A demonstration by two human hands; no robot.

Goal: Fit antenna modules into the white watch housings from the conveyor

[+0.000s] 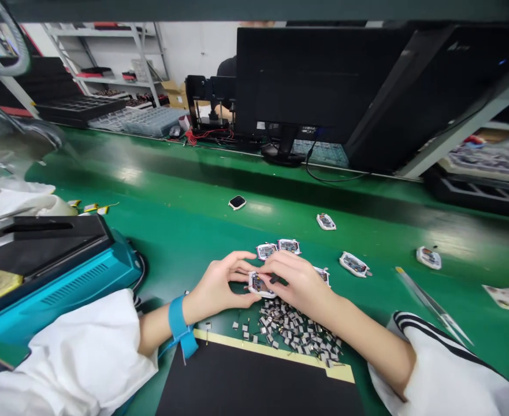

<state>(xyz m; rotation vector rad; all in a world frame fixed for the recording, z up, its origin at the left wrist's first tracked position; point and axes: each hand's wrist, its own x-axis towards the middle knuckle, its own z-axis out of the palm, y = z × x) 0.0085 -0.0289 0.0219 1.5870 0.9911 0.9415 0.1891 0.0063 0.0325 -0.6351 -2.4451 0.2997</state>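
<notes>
My left hand (pixel 222 284) and my right hand (pixel 296 281) meet over the green table, both closed on a small white watch-shaped case with an open circuit inside (pixel 259 285). The right fingers pinch something small and dark on top of it. Just below the hands lies a heap of several tiny grey parts (pixel 295 332). Two similar cases (pixel 278 248) lie just beyond the hands, and another (pixel 323 274) peeks out behind my right hand. A blue strap (pixel 179 325) circles my left wrist.
More white cases lie on the green surface (pixel 355 264), (pixel 326 221), (pixel 428 257), and a black one (pixel 237 202). Tweezers (pixel 431 305) lie at the right. A teal machine (pixel 59 271) stands left, a black mat (pixel 254 384) near me, a monitor (pixel 315 86) behind.
</notes>
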